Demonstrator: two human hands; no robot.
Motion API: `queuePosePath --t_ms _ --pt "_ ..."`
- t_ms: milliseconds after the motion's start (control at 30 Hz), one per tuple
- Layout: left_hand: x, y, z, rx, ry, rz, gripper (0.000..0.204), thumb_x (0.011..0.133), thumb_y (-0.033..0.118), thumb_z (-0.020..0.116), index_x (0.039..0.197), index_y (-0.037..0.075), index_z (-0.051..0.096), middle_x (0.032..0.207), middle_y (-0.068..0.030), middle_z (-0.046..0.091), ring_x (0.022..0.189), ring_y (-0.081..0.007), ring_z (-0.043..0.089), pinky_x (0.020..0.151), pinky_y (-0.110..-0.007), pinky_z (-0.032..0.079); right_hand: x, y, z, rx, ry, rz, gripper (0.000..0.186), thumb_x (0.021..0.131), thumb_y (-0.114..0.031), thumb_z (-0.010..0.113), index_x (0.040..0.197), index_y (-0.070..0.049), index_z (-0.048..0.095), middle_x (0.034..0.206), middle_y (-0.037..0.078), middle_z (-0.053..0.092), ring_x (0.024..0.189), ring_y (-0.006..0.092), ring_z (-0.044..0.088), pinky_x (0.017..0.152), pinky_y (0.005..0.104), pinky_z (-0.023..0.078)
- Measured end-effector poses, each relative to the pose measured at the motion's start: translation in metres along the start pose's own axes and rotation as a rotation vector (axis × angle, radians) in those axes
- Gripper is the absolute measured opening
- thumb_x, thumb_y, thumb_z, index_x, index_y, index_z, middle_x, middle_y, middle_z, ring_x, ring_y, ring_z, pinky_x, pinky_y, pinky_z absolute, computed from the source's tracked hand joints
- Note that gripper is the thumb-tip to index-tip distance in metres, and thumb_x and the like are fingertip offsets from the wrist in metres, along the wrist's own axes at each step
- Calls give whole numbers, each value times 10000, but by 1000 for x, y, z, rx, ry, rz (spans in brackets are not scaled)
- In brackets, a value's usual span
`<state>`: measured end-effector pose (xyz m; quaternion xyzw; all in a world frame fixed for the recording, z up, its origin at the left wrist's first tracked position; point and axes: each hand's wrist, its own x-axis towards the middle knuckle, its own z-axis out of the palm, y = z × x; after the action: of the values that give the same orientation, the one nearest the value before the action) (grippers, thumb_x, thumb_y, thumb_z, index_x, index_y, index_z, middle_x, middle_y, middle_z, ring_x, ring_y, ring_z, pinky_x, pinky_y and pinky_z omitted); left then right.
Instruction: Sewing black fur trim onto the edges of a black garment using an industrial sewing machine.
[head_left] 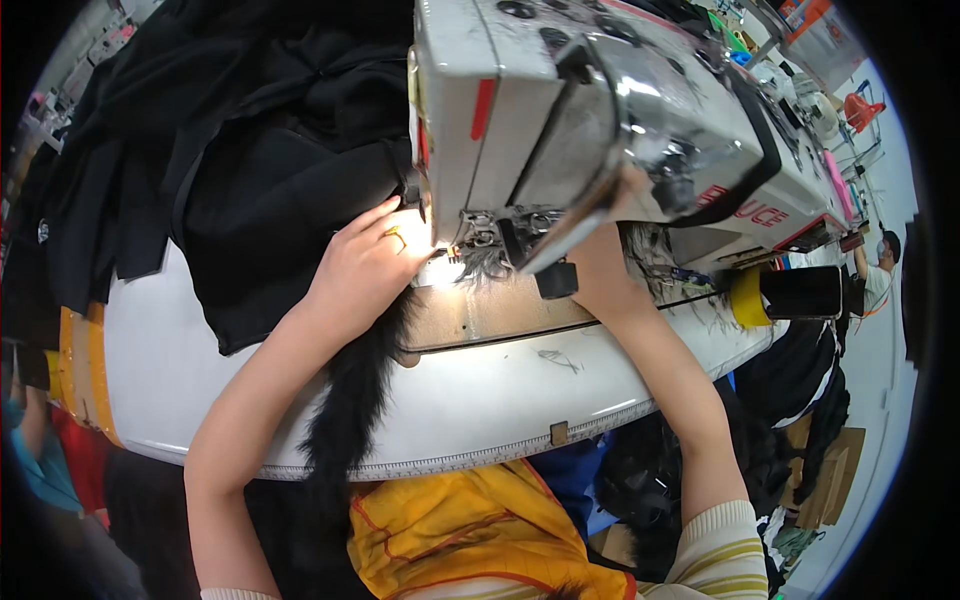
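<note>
Honestly, the bit I'd watch here is the left hand (372,265): its fingers lie close together on the near right part of the black cloth (285,200), tips right by the lit presser foot (455,252) of the white sewing machine (480,100). Can't tell whether the thumb is pinching anything underneath. The black fur strip (350,410) comes out below that hand and trails across the white table (480,400) and over its near edge, while most of the cloth is heaped to the left and far left. The right hand (600,268) is on the right of the foot, partly behind the machine's guard (590,218), so I can't say if those fingers are wide, narrow or holding something. There's a greyish tuft of fur (487,268) at the foot too. My worry would be fingertips going under the needle if the cloth gets pulled in suddenly, since they're so near. The fur hanging off the edge could drag and skew the layers, and long hairs could get caught in the stitching. Loose strands (560,360) on the tabletop might also creep in and clog things up around the foot.
</note>
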<state>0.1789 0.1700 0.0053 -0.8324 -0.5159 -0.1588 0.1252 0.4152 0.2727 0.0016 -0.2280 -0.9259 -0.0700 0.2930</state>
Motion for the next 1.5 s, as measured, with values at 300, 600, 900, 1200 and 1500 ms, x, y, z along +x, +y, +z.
queuePosePath --t_ms 300,600,900,1200,1500 --pt "6 -1 -16 -382 -42 -128 154 772 135 647 895 47 613 916 -87 606 973 -279 564 854 -351 462 4 -11 -26 -21 -350 -133 101 740 -96 543 831 -114 585 961 40 579 982 221 553 833 338 435" --pt "-24 43 -23 -10 51 -21 214 713 106 676 922 95 633 933 4 590 881 -192 584 721 -303 503 0 -22 -29 131 -424 -300 452 740 -217 632 1168 -98 551 1017 42 568 982 234 545 759 344 493" --pt "-17 23 -17 -128 144 -244 128 741 124 679 860 90 644 905 -8 649 835 -170 628 656 -285 489 3 -15 -19 -77 -283 -56 113 764 -232 616 825 -138 625 791 2 587 786 181 601 606 288 501" --pt "-14 -2 0 -12 193 42 186 664 144 652 849 121 653 628 -20 546 803 -194 620 639 -280 459 -13 11 3 -247 -83 -95 171 688 -117 607 857 -123 628 826 72 594 782 240 602 643 337 486" --pt "-10 -3 5 95 198 158 103 649 126 621 748 152 630 591 11 427 686 -146 533 590 -254 426 -23 11 13 -503 -246 15 109 537 -115 624 493 -122 525 555 33 486 601 251 531 588 420 395"
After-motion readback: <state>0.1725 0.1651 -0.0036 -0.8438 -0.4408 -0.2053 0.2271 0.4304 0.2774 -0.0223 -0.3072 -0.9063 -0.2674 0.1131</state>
